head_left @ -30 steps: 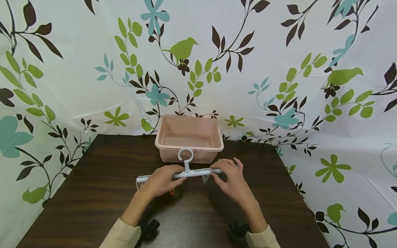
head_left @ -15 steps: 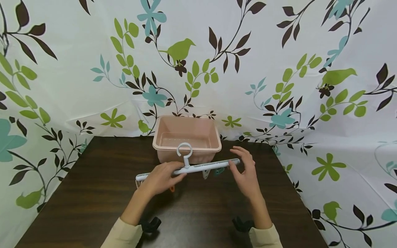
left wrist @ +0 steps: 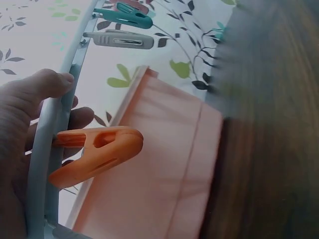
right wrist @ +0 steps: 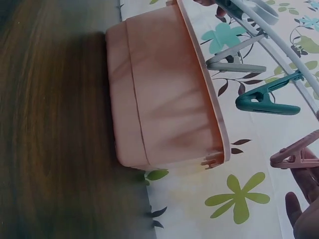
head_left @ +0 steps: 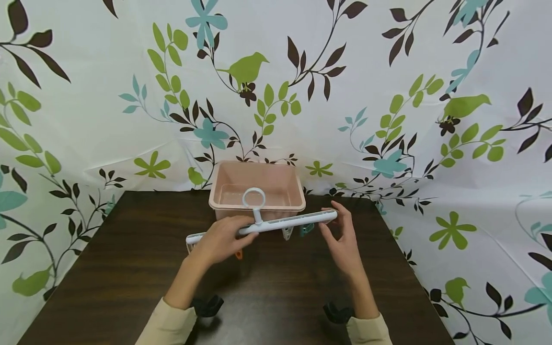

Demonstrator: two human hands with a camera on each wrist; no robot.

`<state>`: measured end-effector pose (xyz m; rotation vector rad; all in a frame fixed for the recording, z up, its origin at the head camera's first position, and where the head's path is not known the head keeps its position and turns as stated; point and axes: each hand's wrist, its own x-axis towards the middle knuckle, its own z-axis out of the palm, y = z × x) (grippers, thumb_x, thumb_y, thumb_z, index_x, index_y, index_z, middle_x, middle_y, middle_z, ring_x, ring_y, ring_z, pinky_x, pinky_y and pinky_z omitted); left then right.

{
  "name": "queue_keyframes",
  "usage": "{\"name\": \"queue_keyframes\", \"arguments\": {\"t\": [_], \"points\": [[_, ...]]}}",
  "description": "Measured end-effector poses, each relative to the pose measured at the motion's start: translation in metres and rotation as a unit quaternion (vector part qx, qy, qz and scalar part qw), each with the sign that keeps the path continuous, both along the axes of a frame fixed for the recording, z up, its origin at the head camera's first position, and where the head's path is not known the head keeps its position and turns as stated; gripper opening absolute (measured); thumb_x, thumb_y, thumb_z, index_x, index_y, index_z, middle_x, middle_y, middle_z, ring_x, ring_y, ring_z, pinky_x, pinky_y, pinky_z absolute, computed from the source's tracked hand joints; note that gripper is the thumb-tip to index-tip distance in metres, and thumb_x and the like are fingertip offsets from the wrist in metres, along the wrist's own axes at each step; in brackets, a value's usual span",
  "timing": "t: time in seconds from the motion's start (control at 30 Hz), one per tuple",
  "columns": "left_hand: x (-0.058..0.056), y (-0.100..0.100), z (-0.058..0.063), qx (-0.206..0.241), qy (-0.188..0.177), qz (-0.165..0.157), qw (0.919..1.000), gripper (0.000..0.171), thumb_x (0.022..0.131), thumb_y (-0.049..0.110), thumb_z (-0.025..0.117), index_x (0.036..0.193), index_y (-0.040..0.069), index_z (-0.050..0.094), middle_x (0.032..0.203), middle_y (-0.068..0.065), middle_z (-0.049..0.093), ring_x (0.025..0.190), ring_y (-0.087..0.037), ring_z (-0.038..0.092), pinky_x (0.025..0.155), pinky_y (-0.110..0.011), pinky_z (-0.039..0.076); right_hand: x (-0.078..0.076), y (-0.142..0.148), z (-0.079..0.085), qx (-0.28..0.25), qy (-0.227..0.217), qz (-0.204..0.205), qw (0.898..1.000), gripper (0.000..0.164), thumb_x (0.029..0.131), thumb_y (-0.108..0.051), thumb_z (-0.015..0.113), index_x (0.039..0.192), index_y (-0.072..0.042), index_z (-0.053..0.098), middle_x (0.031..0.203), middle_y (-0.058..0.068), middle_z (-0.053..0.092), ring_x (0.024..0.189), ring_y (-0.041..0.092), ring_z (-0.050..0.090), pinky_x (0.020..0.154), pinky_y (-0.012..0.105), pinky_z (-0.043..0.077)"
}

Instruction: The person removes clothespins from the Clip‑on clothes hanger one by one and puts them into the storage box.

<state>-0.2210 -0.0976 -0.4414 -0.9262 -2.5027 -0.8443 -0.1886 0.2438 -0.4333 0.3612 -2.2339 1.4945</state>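
A white clip hanger [head_left: 293, 221] with a round hook [head_left: 253, 198] is held up over the table, its bar rising toward the right. My left hand [head_left: 224, 237] grips the bar left of the hook, thumb along the near side. An orange clip [left wrist: 102, 152] hangs beside those fingers. My right hand [head_left: 342, 239] is at the bar's right end, thumb below and fingers behind it, right by a pink clip [right wrist: 296, 152]. Between the hands hang a grey clip [right wrist: 234, 62] and a green clip [right wrist: 266, 99].
A pink plastic bin [head_left: 258, 182] stands behind the hanger at the back of the dark wood table [head_left: 276, 297]. A leaf-and-bird patterned cloth [head_left: 302, 120] hangs behind and on both sides.
The hanger's right end has risen and its hook has turned to look like a full ring. My right hand has slid outward along the bar to its end; the left keeps its grip.
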Motion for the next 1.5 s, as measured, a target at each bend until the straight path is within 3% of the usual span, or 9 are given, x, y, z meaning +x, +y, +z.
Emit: {"name": "queue_keyframes", "arguments": {"t": [0.23,0.37,0.57,0.67,0.83,0.97,1.1,1.33,1.5], "points": [[-0.004,-0.002,0.007,0.013,0.002,0.002,0.9999,0.019,0.099,0.031,0.081,0.114,0.022,0.074,0.102,0.010,0.074,0.085,-0.009,0.062,0.079,-0.037,0.056,-0.002,0.005,0.004,-0.013,-0.018,-0.010,1.000,0.065,0.107,-0.010,0.068,0.163,-0.024,0.039,0.122,0.013,0.068,0.113,0.012,0.064,0.099,0.020,0.047],[-0.006,-0.004,0.010,0.019,-0.004,0.002,0.9998,0.018,0.098,0.030,0.082,0.113,0.022,0.074,0.098,0.011,0.072,0.082,-0.008,0.058,0.077,-0.035,0.054,-0.004,0.009,0.004,-0.015,-0.018,-0.008,1.000,0.060,0.108,-0.008,0.066,0.161,-0.019,0.042,0.117,0.015,0.072,0.107,0.010,0.067,0.096,0.020,0.051],[-0.008,-0.005,0.014,0.021,-0.013,-0.001,0.9997,0.016,0.099,0.030,0.081,0.111,0.024,0.072,0.094,0.012,0.068,0.080,-0.009,0.055,0.076,-0.034,0.051,-0.006,0.011,0.003,-0.029,-0.020,0.016,0.999,0.053,0.106,-0.004,0.067,0.155,-0.010,0.048,0.111,0.004,0.077,0.106,0.009,0.070,0.094,0.021,0.052],[-0.007,-0.006,0.014,0.024,-0.016,-0.001,0.9996,0.016,0.099,0.030,0.081,0.111,0.024,0.071,0.094,0.011,0.068,0.080,-0.010,0.055,0.076,-0.034,0.051,-0.007,0.011,0.003,-0.025,-0.033,0.031,0.999,0.045,0.106,-0.005,0.067,0.149,-0.007,0.054,0.111,0.003,0.079,0.107,0.010,0.072,0.095,0.023,0.052],[-0.007,-0.008,0.014,0.031,-0.017,-0.002,0.9994,0.017,0.099,0.030,0.081,0.111,0.024,0.072,0.093,0.012,0.068,0.079,-0.009,0.055,0.075,-0.033,0.050,-0.009,0.011,0.003,-0.011,-0.058,0.050,0.997,0.018,0.108,-0.013,0.067,0.123,-0.003,0.066,0.115,0.016,0.077,0.111,0.021,0.076,0.092,0.026,0.056],[-0.006,-0.009,0.014,0.037,-0.025,-0.002,0.9990,0.016,0.098,0.029,0.082,0.111,0.022,0.073,0.091,0.011,0.067,0.078,-0.009,0.055,0.073,-0.031,0.050,-0.008,0.010,0.003,-0.011,-0.067,0.057,0.996,0.016,0.110,-0.015,0.065,0.111,0.000,0.065,0.118,0.022,0.074,0.113,0.026,0.076,0.092,0.026,0.058],[-0.005,-0.011,0.014,0.040,-0.032,-0.002,0.9987,0.016,0.099,0.028,0.081,0.111,0.022,0.072,0.089,0.010,0.066,0.076,-0.010,0.055,0.072,-0.030,0.048,-0.006,0.008,0.005,-0.031,-0.069,0.053,0.996,0.016,0.109,-0.014,0.065,0.110,0.002,0.064,0.119,0.017,0.074,0.107,0.020,0.076,0.093,0.027,0.059],[-0.004,-0.017,0.018,0.051,-0.036,0.001,0.9980,0.015,0.099,0.029,0.082,0.108,0.023,0.071,0.087,0.009,0.064,0.075,-0.009,0.055,0.071,-0.030,0.047,-0.006,0.007,0.008,-0.049,-0.080,0.053,0.994,0.019,0.110,-0.015,0.064,0.115,0.003,0.065,0.122,0.028,0.071,0.095,0.016,0.075,0.094,0.027,0.060],[-0.007,-0.021,0.018,0.058,-0.031,-0.003,0.9978,0.015,0.099,0.031,0.081,0.100,0.025,0.068,0.080,0.013,0.056,0.073,-0.006,0.051,0.069,-0.029,0.044,-0.006,0.006,0.008,-0.047,-0.078,0.073,0.993,0.020,0.111,-0.015,0.062,0.120,0.002,0.064,0.117,0.018,0.075,0.090,0.018,0.076,0.093,0.028,0.061]]}}
